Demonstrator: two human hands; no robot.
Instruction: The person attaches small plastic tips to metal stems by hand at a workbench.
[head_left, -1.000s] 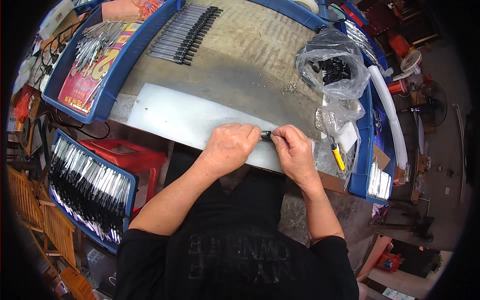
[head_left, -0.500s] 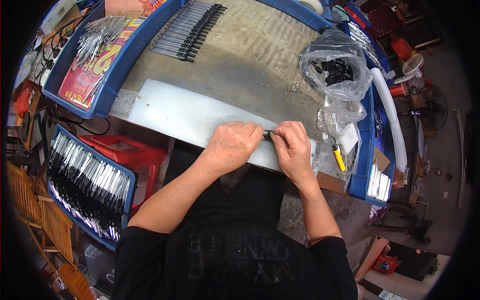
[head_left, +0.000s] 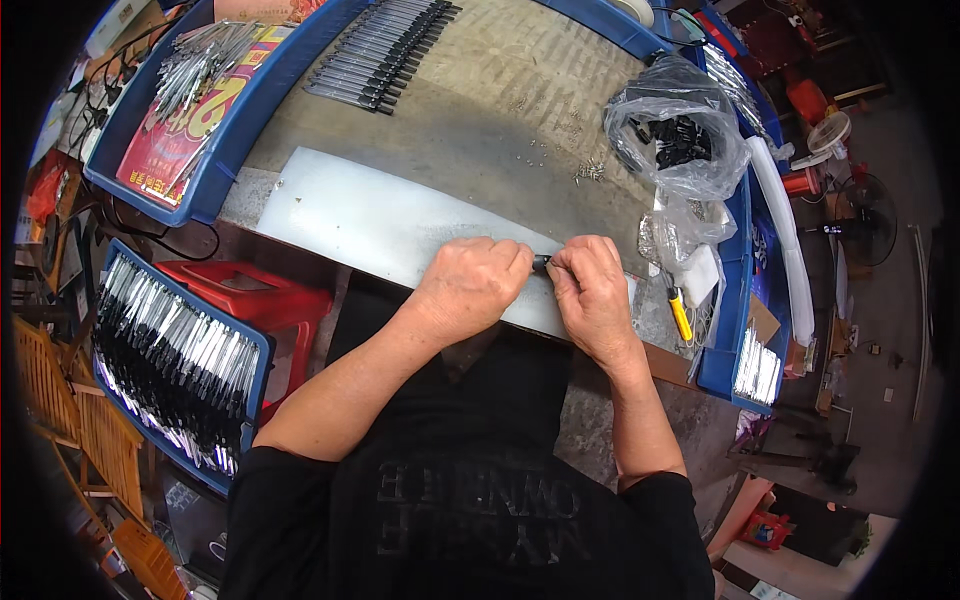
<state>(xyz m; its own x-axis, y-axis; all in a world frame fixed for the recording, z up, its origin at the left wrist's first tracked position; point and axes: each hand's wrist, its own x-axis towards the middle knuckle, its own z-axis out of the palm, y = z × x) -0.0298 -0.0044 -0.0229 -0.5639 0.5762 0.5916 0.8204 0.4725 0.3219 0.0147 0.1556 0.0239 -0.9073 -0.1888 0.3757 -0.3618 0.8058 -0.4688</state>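
Both my hands meet above the right part of a long white board [head_left: 350,205] at the table's near edge. Between them shows a short black pen part [head_left: 541,263]. My left hand [head_left: 472,283] closes its curled fingers on one end of it. On the other end, my right hand [head_left: 596,290] pinches with thumb and forefinger. The rest of the part is hidden inside my fingers. Beyond the board, small metal pen tips [head_left: 590,171] lie loose on the table. Farther left, clear pens with black grips [head_left: 385,55] lie side by side in a row.
A plastic bag [head_left: 720,180] of black parts and a yellow-handled tool [head_left: 680,315] are on the right. Blue trays [head_left: 225,165] edge the table. Left of me, a blue bin [head_left: 262,385] full of pens stands by a red stool [head_left: 250,290].
My hands stay together on the black part, with the gap between them hardly altered. The whole view has shifted slightly.
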